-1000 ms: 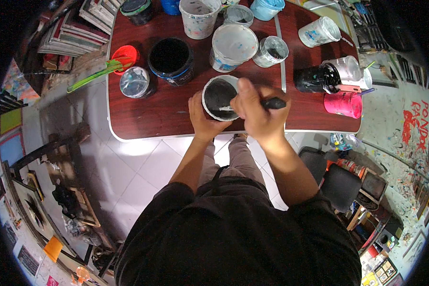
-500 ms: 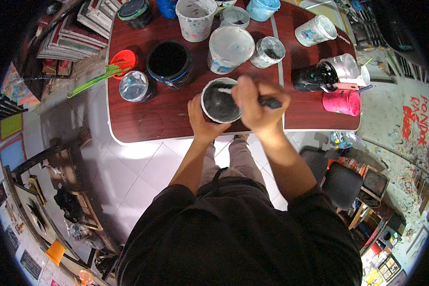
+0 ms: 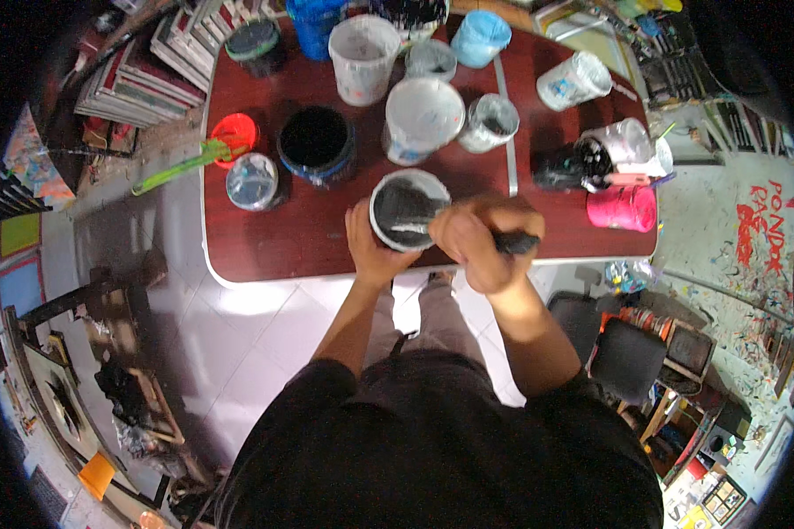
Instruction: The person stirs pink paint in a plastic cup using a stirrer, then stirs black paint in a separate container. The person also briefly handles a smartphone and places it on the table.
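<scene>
My left hand [image 3: 375, 242] is wrapped round the near left side of a white plastic tub [image 3: 438, 187], which stands near the table's front edge. Dark grey, paint-like stuff [image 3: 400, 198] lies inside it. In my closed right hand [image 3: 481, 240], at the tub's right rim, is a spatula-like tool [image 3: 518, 242] with a black handle. Its thin pale blade [image 3: 409, 228] reaches into the tub. The blade's exact shape is blurred.
Behind the tub stand a black-filled bucket [image 3: 315, 145], a large white bucket [image 3: 425, 115] and a small grey tub [image 3: 490, 122]. A green stirrer [image 3: 176, 167] overhangs the left edge. Pink [image 3: 622, 209] and black [image 3: 560, 166] containers crowd the right side of the dark red table [image 3: 282, 242].
The blade has moved from the far part of the tub to its near part, and my right hand has turned lower. My left hand keeps its hold. The whole view has shifted slightly.
</scene>
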The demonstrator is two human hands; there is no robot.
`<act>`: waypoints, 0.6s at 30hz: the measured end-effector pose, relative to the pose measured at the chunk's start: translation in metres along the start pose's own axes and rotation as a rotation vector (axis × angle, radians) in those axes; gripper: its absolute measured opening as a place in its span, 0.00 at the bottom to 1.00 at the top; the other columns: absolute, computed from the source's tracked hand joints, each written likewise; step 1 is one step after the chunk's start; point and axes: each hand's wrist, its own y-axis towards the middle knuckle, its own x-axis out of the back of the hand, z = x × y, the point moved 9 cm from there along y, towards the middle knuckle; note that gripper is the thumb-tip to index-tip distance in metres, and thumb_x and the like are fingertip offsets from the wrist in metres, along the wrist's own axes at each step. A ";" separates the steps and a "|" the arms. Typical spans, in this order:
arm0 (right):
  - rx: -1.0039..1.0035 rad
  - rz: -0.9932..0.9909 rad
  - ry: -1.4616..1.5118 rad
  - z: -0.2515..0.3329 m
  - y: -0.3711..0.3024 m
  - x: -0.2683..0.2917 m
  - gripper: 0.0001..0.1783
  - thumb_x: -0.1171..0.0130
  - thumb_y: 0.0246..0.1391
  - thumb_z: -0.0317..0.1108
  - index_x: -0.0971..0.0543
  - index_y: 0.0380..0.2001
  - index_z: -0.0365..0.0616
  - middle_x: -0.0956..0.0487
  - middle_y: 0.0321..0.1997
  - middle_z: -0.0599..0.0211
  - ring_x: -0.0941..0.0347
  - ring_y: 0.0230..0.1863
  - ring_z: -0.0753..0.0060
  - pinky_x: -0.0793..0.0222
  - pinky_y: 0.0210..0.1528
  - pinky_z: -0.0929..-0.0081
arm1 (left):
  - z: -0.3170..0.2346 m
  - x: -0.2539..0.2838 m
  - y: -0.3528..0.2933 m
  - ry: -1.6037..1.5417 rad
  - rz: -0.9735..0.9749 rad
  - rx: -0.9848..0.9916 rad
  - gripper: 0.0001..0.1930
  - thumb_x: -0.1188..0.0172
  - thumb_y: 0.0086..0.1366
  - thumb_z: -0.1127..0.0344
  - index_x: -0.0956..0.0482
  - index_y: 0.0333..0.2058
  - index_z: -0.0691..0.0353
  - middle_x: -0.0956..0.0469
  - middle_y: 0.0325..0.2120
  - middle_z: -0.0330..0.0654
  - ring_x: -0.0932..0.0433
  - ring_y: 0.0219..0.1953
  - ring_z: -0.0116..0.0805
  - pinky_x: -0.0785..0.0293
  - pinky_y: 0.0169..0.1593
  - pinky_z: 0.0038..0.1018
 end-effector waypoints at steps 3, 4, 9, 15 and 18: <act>0.100 -0.025 -0.184 0.013 0.005 -0.003 0.17 0.49 0.50 0.21 0.35 0.09 0.39 0.33 0.11 0.67 0.37 0.12 0.73 0.35 0.17 0.72 | -0.004 0.004 0.003 -0.051 0.056 0.054 0.41 0.28 0.33 0.51 0.34 0.45 0.65 0.30 0.41 0.50 0.32 0.42 0.54 0.39 0.47 0.46; 0.050 -0.025 -0.433 0.020 0.008 -0.008 0.17 0.45 0.50 0.25 0.33 0.10 0.39 0.31 0.12 0.66 0.35 0.13 0.75 0.37 0.18 0.74 | -0.004 0.004 0.003 -0.060 0.070 0.082 0.41 0.28 0.33 0.51 0.34 0.46 0.65 0.30 0.41 0.50 0.32 0.42 0.54 0.40 0.48 0.46; -0.306 -0.166 0.035 -0.021 0.004 -0.006 0.19 0.46 0.55 0.30 0.31 0.10 0.39 0.30 0.12 0.69 0.35 0.16 0.79 0.43 0.19 0.79 | -0.001 0.002 0.001 -0.069 0.113 0.128 0.43 0.29 0.33 0.52 0.35 0.49 0.64 0.31 0.44 0.50 0.33 0.48 0.53 0.44 0.54 0.49; -0.311 -0.152 -0.045 -0.047 -0.010 0.004 0.20 0.50 0.58 0.33 0.28 0.13 0.37 0.27 0.14 0.68 0.33 0.19 0.80 0.37 0.24 0.81 | -0.013 0.004 0.000 -0.068 0.080 0.105 0.44 0.27 0.32 0.53 0.36 0.49 0.62 0.31 0.42 0.48 0.33 0.47 0.51 0.44 0.51 0.47; -0.326 -0.245 -0.020 -0.043 -0.008 0.018 0.16 0.47 0.57 0.34 0.26 0.17 0.38 0.24 0.20 0.68 0.29 0.25 0.80 0.34 0.31 0.80 | -0.030 0.010 0.006 -0.100 0.105 0.065 0.50 0.24 0.26 0.50 0.38 0.50 0.63 0.33 0.43 0.49 0.34 0.48 0.51 0.41 0.50 0.45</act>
